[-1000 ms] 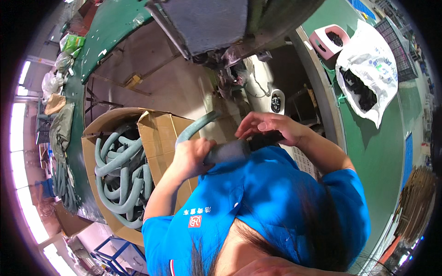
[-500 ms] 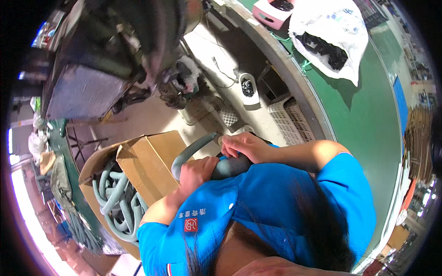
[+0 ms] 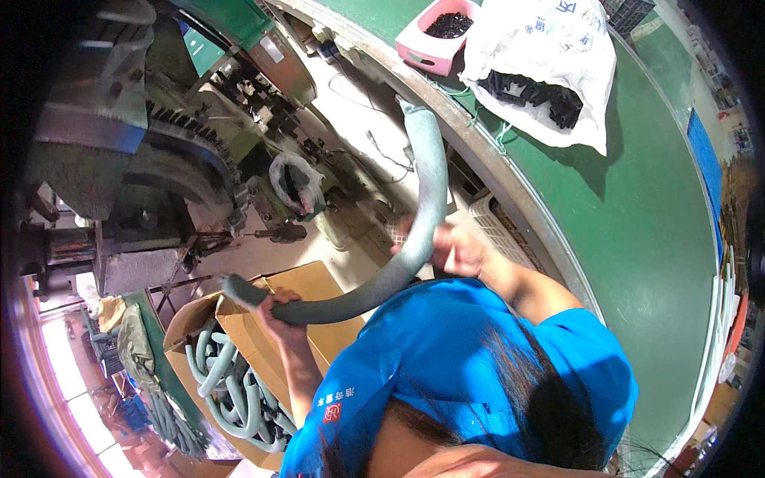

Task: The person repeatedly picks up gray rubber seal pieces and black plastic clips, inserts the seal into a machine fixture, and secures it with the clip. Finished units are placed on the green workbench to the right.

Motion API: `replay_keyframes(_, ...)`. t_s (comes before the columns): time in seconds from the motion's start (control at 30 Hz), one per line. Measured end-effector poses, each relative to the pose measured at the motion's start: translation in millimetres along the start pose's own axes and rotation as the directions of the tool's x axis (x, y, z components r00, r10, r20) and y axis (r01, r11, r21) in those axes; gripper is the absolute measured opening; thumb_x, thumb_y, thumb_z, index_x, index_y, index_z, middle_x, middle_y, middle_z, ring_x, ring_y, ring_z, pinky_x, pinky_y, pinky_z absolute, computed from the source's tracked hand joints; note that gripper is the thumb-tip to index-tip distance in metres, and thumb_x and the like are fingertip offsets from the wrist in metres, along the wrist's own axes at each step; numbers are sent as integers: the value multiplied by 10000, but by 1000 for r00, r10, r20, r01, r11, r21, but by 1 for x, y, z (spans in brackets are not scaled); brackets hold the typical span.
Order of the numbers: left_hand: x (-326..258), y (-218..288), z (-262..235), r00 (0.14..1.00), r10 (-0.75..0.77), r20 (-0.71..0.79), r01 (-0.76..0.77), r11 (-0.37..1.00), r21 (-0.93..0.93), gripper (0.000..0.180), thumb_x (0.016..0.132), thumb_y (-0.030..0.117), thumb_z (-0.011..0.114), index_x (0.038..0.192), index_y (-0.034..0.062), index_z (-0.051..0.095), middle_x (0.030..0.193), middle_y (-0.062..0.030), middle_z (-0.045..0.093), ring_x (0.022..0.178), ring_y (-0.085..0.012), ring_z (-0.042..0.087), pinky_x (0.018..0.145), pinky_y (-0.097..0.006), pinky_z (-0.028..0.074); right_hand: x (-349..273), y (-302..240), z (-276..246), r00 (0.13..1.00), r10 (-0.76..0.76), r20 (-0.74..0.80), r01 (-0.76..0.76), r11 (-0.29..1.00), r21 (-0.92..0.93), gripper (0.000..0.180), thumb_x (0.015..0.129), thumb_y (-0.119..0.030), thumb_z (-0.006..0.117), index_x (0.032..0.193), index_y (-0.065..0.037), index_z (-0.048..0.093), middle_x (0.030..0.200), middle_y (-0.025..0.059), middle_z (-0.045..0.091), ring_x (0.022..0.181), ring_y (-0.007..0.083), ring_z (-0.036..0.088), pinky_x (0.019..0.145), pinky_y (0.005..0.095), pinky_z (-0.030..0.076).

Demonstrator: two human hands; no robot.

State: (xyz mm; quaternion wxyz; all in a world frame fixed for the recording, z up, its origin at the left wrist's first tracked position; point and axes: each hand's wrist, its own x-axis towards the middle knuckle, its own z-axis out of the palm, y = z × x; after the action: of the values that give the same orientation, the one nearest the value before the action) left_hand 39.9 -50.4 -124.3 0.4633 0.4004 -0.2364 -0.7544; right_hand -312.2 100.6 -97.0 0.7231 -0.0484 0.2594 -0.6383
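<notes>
A long, curved grey-green tube (image 3: 390, 279) bows across in front of my blue shirt, one end low at the left and the other raised near the table edge. My left hand (image 3: 279, 307) is wrapped round it close to its lower left end. Along the right part of the bend, my right hand (image 3: 458, 251) is at the tube, partly behind it. Some fingertips show on the tube's far left side, but motion smears them and the tube covers the rest, so their grip is unclear.
At left, an open cardboard box (image 3: 319, 279) holds several similar tubes (image 3: 231, 390). A dark machine (image 3: 143, 199) stands beyond it. On the green table (image 3: 637, 263) at right are a pink container (image 3: 422, 56) and a white sack (image 3: 542, 48) of black pieces. A white crate (image 3: 510, 231) sits below the table edge.
The tube was bent close between both hands at my chest; now it is opened out into a wide arc. My left hand has moved outward to the left, and my right hand slightly right.
</notes>
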Motion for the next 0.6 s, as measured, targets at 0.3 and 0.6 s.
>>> replay_keyframes(0.3, -13, -80, 208, 754, -57, 654, -350, 808, 474, 898, 771, 328, 735, 1442, 83, 192, 1253, -166, 477, 1141, -274, 484, 963, -400, 391, 30, 47, -22, 962, 194, 191, 76, 482, -873, 632, 739, -269, 739, 1248, -17, 462, 1120, 177, 599, 1070, 263, 552, 936, 368, 417)
replay_keyframes(0.6, -35, -69, 200, 924, -68, 377, -240, 664, 709, 466, 710, 78, 675, 1126, 15, 475, 836, -84, 610, 768, -159, 603, 684, -306, 483, 88, -232, -184, 661, -707, 252, -458, -645, -612, 227, 821, -124, 463, 905, 19, 618, 870, 209, 637, 849, 342, 631, 758, 447, 504)
